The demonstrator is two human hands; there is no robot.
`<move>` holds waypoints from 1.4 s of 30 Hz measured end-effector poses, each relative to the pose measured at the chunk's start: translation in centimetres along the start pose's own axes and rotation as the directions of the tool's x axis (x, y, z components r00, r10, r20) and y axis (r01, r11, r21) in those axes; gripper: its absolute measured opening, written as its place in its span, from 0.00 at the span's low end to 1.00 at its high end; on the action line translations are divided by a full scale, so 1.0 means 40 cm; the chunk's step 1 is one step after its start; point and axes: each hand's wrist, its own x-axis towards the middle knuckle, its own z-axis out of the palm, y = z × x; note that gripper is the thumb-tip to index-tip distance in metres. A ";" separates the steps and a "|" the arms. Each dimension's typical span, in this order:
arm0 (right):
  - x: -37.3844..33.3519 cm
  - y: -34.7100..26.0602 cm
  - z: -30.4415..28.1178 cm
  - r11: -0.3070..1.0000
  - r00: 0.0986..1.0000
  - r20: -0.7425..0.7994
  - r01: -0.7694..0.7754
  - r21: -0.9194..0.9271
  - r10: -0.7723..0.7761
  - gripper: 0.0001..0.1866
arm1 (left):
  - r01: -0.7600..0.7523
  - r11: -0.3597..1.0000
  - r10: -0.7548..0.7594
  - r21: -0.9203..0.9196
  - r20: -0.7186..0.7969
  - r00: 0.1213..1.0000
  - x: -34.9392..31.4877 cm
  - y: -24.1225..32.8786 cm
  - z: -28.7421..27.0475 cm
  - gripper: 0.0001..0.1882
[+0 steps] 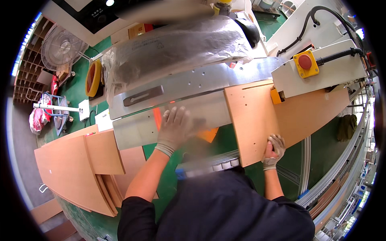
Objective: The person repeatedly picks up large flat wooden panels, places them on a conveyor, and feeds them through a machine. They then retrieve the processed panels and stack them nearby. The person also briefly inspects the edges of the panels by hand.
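A workshop with a green floor (253,178) surrounds a pale metal tabletop (136,132), which reaches left from a wooden board (253,116). Just off the board's near left corner sits a short row of white rollers (225,164). At the board's near right corner, the gloved right hand (275,151) is clamped on its edge, fingers curled. The board lies flat, broad face up, its long axis running away from the person — the far end leaning slightly left — with small holes in its face and a thin groove along the far end.

Well left of the board, the gloved left hand (173,124) is unclenched, fingers pointing away and nearly side by side; whether it presses the metal, I cannot tell. Farther left of the board stand stacked wooden panels (68,172). To its right stretches a longer wooden panel (313,112), beneath a yellow box with a red button (304,62). Beyond the board's far end runs a metal strip (177,92), then a plastic-draped cover (173,48); a fan (64,46) stands far to its left.
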 end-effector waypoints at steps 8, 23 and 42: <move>0.055 0.221 -0.037 1.000 0.996 -0.088 -0.020 -0.021 0.018 0.07 | 0.008 0.998 -0.012 -0.062 -0.063 0.998 0.009 0.013 -0.013 0.45; -0.100 -0.075 0.078 0.996 0.975 0.217 0.055 -0.072 -0.038 0.13 | 0.243 0.823 -0.273 -0.514 0.018 0.962 -0.411 -0.009 0.109 0.29; -0.109 -0.056 0.172 0.949 0.945 0.325 0.076 -0.306 0.029 0.24 | 0.313 -0.402 -0.715 -0.860 0.081 -0.694 -1.604 -0.364 0.322 0.25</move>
